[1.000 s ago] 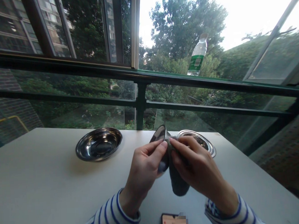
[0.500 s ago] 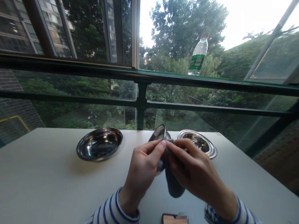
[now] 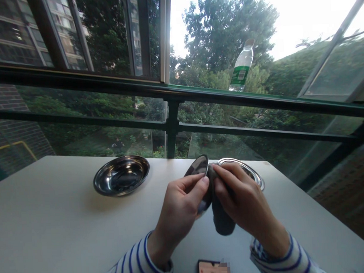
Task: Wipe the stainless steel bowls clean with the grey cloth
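From my remote seat I see the white table [image 3: 53, 226] spread widest, with the dark railing [image 3: 113, 85] behind it. A metal bowl [image 3: 122, 177] sits on the table's left; a metal dish [image 3: 260, 183] lies right, partly hidden by my right hand [image 3: 248, 198]. My left hand [image 3: 179, 207] has thumb and fingers pinched closed on a small bowl [image 3: 199, 166], tipped on edge above the table's middle. My right fingers are closed around a gray cloth [image 3: 224, 221] at the small bowl's rim, its lower end hanging. A clear bottle [image 3: 240, 73] stands at the railing's top; a phone [image 3: 209, 272] lies nearest me, partly cut off.
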### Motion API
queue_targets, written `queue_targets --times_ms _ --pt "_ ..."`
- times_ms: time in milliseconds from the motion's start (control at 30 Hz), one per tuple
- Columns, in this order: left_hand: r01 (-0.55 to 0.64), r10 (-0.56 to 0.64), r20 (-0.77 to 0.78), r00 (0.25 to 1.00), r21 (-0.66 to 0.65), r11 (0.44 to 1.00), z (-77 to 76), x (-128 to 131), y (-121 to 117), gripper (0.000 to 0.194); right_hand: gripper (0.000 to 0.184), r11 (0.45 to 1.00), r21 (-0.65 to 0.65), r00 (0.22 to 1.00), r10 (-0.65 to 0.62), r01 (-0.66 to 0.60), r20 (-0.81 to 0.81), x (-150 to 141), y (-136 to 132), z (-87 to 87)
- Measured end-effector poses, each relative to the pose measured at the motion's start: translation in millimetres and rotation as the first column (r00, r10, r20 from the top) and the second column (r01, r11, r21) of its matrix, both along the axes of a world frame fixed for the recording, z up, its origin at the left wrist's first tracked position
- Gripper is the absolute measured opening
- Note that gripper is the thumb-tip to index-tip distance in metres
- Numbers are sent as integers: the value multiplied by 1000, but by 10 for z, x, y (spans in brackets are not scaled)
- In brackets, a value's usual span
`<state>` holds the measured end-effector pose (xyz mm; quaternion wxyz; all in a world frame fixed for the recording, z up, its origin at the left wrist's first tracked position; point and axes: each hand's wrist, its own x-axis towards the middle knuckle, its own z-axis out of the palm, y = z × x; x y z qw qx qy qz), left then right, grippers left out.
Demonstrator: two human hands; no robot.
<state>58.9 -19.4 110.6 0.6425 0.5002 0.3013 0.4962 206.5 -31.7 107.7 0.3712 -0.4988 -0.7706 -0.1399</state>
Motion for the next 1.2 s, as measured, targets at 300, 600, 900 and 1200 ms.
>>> queue_targets --times_ms 300,600,900,1200 --pt "-66 67 21 998 -34 997 -10 -9 40 33 33 988 -29 987 152 -151 48 -37 -37 -27" --pt "-137 140 45 989 -57 989 30 14 31 31 33 990 -70 992 123 -121 15 -38 -11 -49" --pt "-91 92 10 996 -30 995 31 -2 8 33 31 996 -45 995 75 -78 -73 -40 -9 -31" --pt "-18 19 -49 999 10 1000 21 -6 -26 36 29 999 -53 990 -12 4 -140 -31 -9 -6"
